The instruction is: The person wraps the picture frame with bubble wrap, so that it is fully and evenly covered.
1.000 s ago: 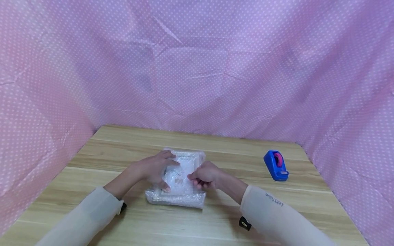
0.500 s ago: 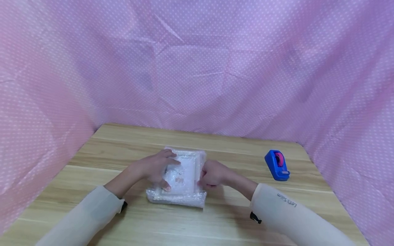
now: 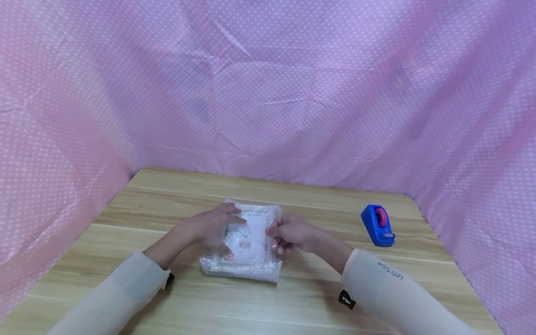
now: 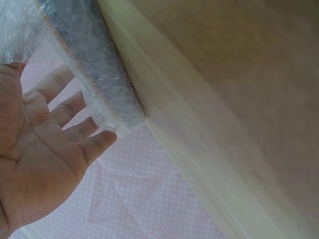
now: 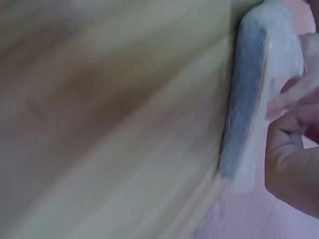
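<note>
A flat rectangular frame (image 3: 247, 251) with a pale face lies on the wooden table, wrapped in clear bubble wrap (image 3: 251, 272). Spread across its left side, my left hand (image 3: 213, 230) presses down with thumb and fingers apart. The left wrist view shows that palm (image 4: 40, 144) facing the wrapped edge (image 4: 94, 64), fingertips against the wrap. At the right edge, my right hand (image 3: 293, 234) pinches the bubble wrap between thumb and curled fingers. In the right wrist view, the bent fingers (image 5: 294, 144) partly leave the image, and the exact grip is blurred.
A blue tape dispenser (image 3: 378, 225) with a pink roll stands at the right of the wooden table (image 3: 167, 298). Pink dotted cloth (image 3: 268, 93) hangs behind and at both sides. Dark straps show at both sleeve cuffs.
My right hand has moved from the frame's face out to its right edge, curling and then showing its fingers again. My left hand has stayed in place.
</note>
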Motion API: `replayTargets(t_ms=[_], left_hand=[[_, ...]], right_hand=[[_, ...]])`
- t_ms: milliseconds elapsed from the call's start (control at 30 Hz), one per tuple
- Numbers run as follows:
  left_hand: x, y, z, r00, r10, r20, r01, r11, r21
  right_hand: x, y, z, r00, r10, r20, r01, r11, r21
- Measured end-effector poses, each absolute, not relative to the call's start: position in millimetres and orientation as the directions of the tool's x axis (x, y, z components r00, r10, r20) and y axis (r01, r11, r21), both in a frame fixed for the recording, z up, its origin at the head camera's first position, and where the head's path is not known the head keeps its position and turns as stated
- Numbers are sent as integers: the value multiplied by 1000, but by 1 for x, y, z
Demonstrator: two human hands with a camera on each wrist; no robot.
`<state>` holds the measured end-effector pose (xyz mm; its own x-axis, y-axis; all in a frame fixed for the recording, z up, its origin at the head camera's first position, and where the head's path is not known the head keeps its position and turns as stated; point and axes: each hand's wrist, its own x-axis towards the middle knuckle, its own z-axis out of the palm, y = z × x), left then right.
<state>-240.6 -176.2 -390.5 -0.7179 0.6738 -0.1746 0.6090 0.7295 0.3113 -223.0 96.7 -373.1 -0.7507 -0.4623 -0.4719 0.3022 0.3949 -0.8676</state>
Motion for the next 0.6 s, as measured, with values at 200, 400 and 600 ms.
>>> replayTargets(t_ms=[200,400,600], left_hand=[[-242,-176,-391,-719,674,-167,611,728,310],[-241,-175,-391,-719,675,-168,609,727,316],[-240,-175,-391,-727,664,-174,595,736,324]], right_hand=[[-220,79,-380,-774,-395,-495,430,247,-869],[-220,67,-390,-776,-356,-520,445,275,-852],[-220,57,-391,-777,-320,-542,418,383,-824]])
